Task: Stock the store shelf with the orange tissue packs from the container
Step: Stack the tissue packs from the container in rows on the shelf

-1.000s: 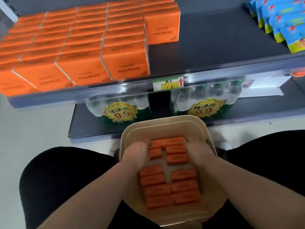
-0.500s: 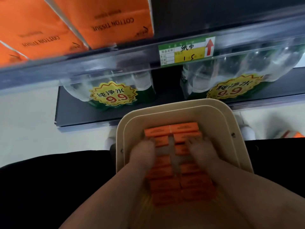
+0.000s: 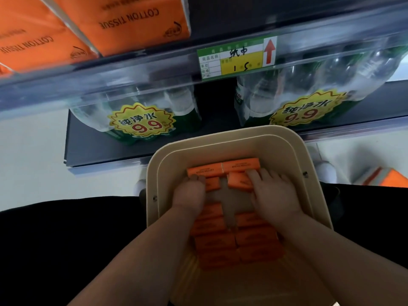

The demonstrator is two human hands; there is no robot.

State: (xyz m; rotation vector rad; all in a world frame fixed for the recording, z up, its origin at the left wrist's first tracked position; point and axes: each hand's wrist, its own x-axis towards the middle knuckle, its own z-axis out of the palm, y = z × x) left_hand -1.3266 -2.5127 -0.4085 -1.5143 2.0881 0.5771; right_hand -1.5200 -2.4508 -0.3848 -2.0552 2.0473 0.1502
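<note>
In the container (image 3: 220,138), orange tissue packs (image 3: 240,166) lie lengthwise left-to-right.

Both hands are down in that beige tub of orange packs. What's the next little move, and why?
Probably grip a pack in each hand and lift. The left hand and right hand both lie on orange packs in the container, whether gripping yet is unclear, and the shelf above shows bare space beside the stocked packs.

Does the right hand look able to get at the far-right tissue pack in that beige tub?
Probably yes. The right hand is inside the tub, fingers on a nearer pack, and the far-right pack lies uncovered just beyond them.
</note>
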